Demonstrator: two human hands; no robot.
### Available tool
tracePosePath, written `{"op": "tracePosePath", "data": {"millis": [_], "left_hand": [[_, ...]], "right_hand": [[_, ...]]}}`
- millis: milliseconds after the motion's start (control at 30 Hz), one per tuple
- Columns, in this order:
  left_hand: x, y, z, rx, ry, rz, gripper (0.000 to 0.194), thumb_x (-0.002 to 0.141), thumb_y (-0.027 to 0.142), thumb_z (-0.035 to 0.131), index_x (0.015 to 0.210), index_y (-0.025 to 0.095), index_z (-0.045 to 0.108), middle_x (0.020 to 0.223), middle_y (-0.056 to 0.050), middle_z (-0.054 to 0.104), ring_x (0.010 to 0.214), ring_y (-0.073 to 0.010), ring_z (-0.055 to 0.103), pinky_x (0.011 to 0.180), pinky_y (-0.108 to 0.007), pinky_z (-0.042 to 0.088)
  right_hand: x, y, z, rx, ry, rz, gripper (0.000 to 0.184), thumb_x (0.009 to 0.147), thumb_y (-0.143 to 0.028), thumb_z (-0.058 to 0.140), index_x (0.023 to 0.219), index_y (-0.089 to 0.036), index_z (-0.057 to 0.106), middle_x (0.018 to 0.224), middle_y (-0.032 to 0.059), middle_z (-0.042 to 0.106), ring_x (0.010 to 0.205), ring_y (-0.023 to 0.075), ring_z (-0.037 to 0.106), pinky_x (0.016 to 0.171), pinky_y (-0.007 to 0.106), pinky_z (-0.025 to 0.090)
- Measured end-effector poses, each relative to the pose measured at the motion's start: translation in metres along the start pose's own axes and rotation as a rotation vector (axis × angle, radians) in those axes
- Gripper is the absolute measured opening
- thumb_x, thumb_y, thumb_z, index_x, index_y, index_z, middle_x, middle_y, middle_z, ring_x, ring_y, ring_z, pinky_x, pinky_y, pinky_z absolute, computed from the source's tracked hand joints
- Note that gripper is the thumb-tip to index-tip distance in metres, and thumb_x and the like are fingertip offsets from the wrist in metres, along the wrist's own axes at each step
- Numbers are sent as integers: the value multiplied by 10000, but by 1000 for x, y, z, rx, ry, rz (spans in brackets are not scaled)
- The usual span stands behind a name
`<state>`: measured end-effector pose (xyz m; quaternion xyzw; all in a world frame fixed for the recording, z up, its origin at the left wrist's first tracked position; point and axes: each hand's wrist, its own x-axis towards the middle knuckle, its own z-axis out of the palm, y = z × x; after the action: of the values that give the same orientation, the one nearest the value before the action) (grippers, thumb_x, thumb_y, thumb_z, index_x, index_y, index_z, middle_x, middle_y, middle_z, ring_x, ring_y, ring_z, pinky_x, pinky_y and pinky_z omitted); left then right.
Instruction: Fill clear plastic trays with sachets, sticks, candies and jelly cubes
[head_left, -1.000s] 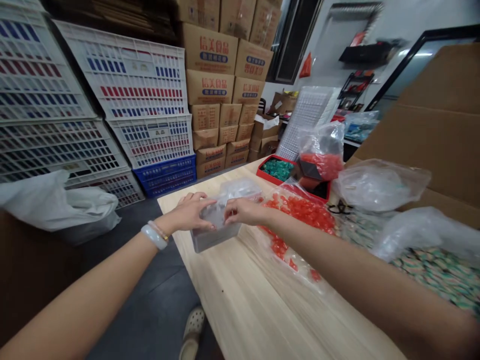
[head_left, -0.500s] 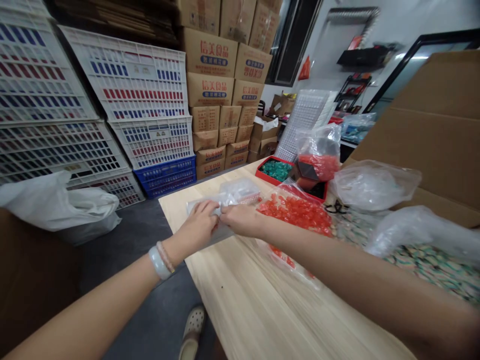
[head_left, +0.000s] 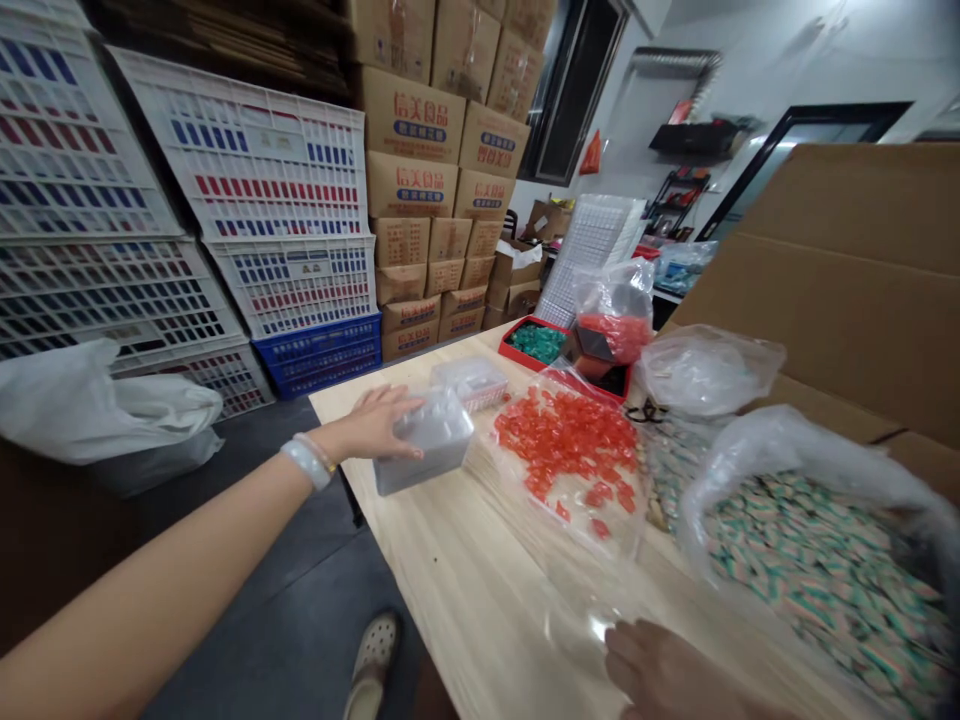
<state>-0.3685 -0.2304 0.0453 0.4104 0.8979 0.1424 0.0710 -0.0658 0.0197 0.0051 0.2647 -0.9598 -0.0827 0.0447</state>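
Observation:
A stack of clear plastic boxes stands at the table's left edge. My left hand grips its left end, thumb on the near side and fingers over the top. Low in the view, my right hand has its fingers curled on a see-through plastic box, blurred and hard to outline. Behind the stack lies another clear plastic box with small reddish contents. Orange-red wrapped candies are spread on a clear bag between my hands.
Striped pieces fill an open plastic bag at the right, before a cardboard box. A red tray of green pieces and a clear bag of red ones stand farther back. Crates and cartons line the wall.
My right hand has left the stack and moved toward me and to the right with a clear plastic box. My left hand stays at the stack.

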Motion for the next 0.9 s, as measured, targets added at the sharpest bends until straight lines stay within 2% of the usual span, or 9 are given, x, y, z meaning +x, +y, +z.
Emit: {"op": "tracePosePath", "data": {"millis": [67,167,267,367,500,700,900], "left_hand": [[9,-13,10,-12,-54,-8,813,547,637,564,1255,295,354,1374,-76,263,1239,-311,215,990,-438,148],[13,-18,15,-8,-49,13,784,575,629,550,1262,319,335,1372,-72,264,1228,-304,238,981,-435,165],[12,-17,13,16,-51,23,753,601,613,542,1265,332,324,1363,-73,273,1220,-308,247,973,-439,179],[11,-17,13,39,-39,32,735,621,603,530,1271,337,311,1360,-75,270,1217,-307,249,971,-435,184],[11,-18,15,42,-35,39,735,625,603,522,1275,340,302,1365,-63,261,1216,-311,240,971,-430,185],[10,-20,16,33,-31,55,742,621,605,526,1276,344,295,1366,-58,259,1216,-309,233,971,-428,180],[9,-22,18,37,-21,66,736,623,621,517,1272,358,291,1365,-64,254,1223,-296,227,970,-426,180]], "right_hand": [[20,8,-4,92,16,79,194,767,-369,510,806,-191,576,712,60,599,636,197,534,572,309,409],[100,33,-24,282,85,152,236,811,-334,468,964,-171,546,879,82,590,790,191,538,672,304,414],[185,59,-27,392,167,99,205,819,-285,473,938,-150,571,908,84,573,865,182,507,739,295,390],[233,73,-10,438,125,69,134,798,-216,511,817,-132,614,820,63,579,818,167,504,742,280,375],[245,80,4,490,99,-5,107,775,-181,537,766,-129,630,788,53,580,796,158,506,740,269,372],[248,84,-5,579,39,-61,61,732,-172,587,732,-125,627,769,36,579,759,140,519,715,247,381],[252,85,-2,630,34,-48,75,709,-188,615,738,-119,618,773,34,573,761,136,522,714,237,385]]}}
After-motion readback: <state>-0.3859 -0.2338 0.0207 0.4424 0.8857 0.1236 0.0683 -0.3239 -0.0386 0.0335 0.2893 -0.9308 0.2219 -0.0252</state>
